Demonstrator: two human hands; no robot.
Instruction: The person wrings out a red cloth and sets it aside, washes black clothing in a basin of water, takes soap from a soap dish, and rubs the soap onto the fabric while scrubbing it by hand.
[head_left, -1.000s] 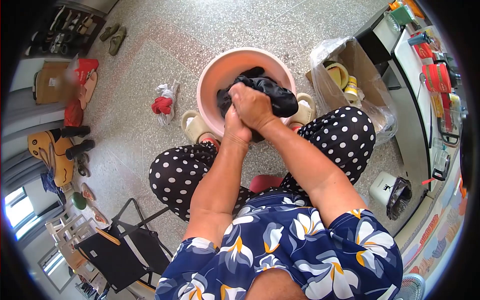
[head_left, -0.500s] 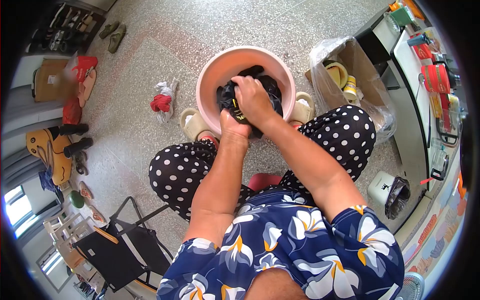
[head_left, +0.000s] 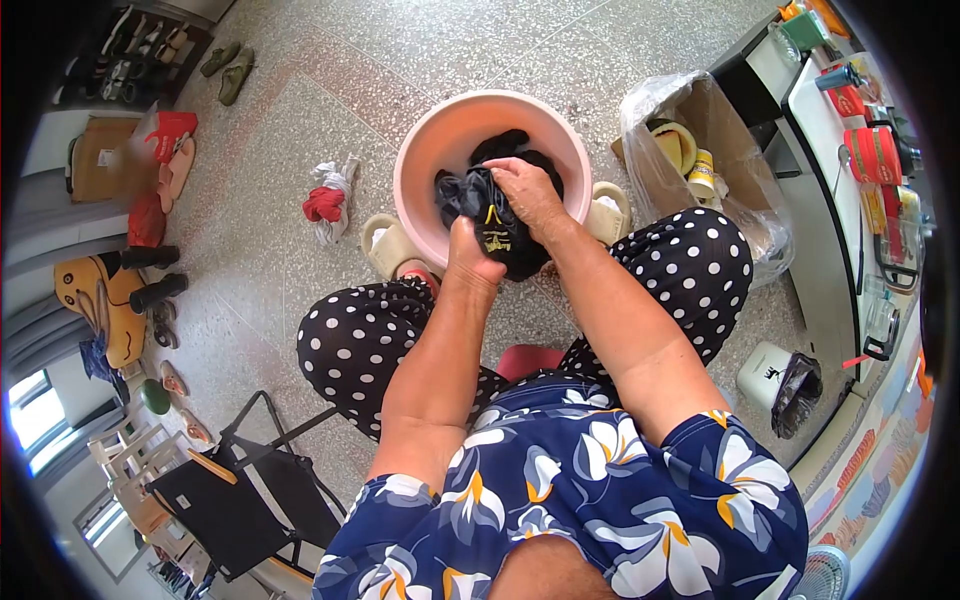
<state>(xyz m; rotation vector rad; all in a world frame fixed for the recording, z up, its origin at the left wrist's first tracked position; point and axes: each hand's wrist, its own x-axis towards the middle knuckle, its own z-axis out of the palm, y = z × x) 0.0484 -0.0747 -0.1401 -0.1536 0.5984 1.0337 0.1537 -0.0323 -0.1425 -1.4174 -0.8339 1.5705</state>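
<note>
A pink basin (head_left: 420, 130) stands on the floor between my feet. Bunched black cloth with yellow print, a wet-looking garment (head_left: 497, 225), lies partly in it and hangs over the near rim. My left hand (head_left: 470, 255) is closed on the garment's left side near that rim, its fingers mostly hidden beneath the fabric. On the right side, my right hand (head_left: 532, 198) pinches the same cloth, with thumb and fingers at its upper edge. More dark cloth sits deeper in the basin, behind my hands.
Red and white cloths (head_left: 326, 203) lie on the floor at the left. A plastic-lined cardboard box (head_left: 720, 130) holding a yellow can is at the right. Slippers (head_left: 388, 248) are on my feet beside the basin. A black folding chair (head_left: 235, 500) stands lower left, a white bin (head_left: 765, 375) lower right.
My right hand has moved from on top of the garment to its right edge. The yellow print is now spread toward me, and more of the cloth shows between my hands.
</note>
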